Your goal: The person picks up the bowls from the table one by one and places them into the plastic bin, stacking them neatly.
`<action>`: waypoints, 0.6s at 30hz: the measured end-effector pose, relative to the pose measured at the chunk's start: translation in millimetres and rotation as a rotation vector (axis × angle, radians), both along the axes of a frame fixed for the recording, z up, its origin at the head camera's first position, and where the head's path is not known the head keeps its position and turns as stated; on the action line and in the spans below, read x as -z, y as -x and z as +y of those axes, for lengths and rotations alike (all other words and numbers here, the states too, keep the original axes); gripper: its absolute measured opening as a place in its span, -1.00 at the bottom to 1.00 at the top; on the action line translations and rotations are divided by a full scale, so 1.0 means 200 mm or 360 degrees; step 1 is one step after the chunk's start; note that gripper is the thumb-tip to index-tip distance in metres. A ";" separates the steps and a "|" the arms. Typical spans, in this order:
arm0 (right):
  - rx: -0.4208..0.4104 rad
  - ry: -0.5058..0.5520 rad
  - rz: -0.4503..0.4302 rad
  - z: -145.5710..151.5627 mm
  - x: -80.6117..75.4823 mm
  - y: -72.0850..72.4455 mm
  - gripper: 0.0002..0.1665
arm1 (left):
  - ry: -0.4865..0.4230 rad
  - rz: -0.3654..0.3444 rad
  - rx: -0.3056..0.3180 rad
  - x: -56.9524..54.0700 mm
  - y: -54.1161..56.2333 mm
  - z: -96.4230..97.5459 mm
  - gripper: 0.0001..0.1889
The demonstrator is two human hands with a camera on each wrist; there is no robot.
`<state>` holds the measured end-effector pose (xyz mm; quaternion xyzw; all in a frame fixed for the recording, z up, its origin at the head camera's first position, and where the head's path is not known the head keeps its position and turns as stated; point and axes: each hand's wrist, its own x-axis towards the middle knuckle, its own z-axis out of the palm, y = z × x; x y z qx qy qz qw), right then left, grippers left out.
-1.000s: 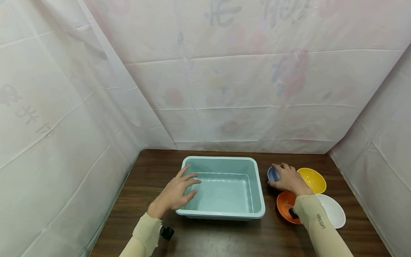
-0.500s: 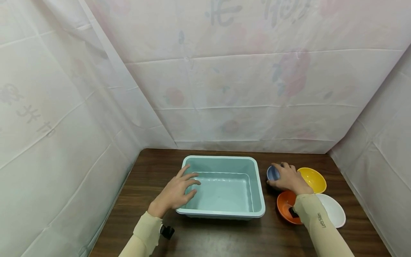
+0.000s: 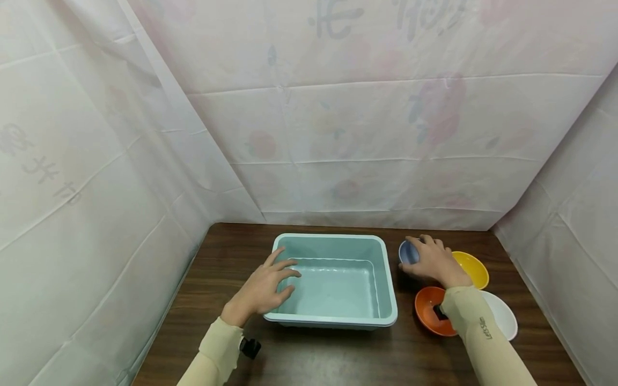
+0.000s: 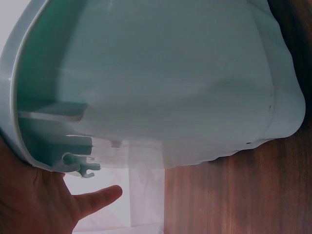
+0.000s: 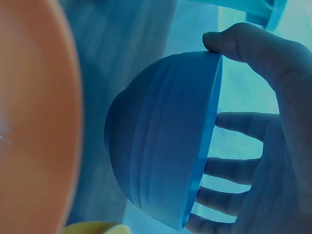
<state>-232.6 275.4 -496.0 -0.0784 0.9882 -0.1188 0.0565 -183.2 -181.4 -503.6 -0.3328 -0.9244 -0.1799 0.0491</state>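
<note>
My right hand (image 3: 434, 260) grips a small blue bowl (image 3: 408, 252) by its rim, right of the basin. In the right wrist view, the thumb lies at one edge of the blue bowl (image 5: 161, 131) and the other fingers reach to its mouth. A pale blue-green plastic basin (image 3: 333, 323) stands in the middle of the table. Over its left rim my left hand (image 3: 263, 287) is spread, the fingers apart and holding nothing. The left wrist view shows the basin's outer wall (image 4: 180, 83) with the left hand (image 4: 44, 200) at its rim.
Beneath the right forearm is an orange bowl (image 3: 427, 311), partly covered by the wrist camera. A yellow bowl (image 3: 473, 268) and a white bowl (image 3: 502, 316) sit to its right. White printed cloth (image 3: 362, 187) hangs behind and at both sides of the dark wooden table (image 3: 328, 356).
The right hand and the blue bowl have shifted slightly left and away from me. The left hand keeps its place on the basin's left side.
</note>
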 end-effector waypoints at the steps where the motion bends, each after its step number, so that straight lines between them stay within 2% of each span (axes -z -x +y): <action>1: -0.0005 -0.0001 0.0009 0.00 -0.01 0.00 0.05 | -0.0004 0.0006 0.0003 0.00 0.00 0.00 -0.70; 18: -0.0105 -0.0103 0.0172 -0.10 -0.25 0.01 0.04 | -0.0004 -0.0032 -0.0025 0.00 -0.01 -0.01 -0.69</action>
